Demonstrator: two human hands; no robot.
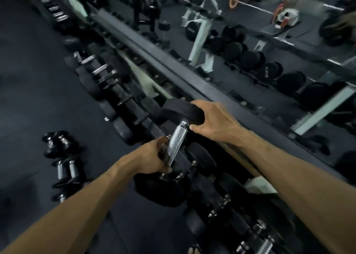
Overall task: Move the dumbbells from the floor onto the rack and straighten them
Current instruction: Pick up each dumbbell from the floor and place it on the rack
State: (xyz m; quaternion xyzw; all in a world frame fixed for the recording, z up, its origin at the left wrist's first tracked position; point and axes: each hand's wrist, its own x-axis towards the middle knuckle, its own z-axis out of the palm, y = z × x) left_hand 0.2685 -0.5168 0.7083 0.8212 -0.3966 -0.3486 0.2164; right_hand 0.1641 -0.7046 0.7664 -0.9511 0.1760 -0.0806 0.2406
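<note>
Both hands hold one dumbbell (177,136) above the rack (134,107): left hand (152,158) fingers closed around its chrome handle, right hand (212,120) gripping the far head. Four small dumbbells (61,157) lie together on the floor (38,92).

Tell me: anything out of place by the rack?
Yes. Several small dumbbells lie on the floor left of the rack, not shelved. The held dumbbell sits tilted across the row, gripped by both hands.
</note>
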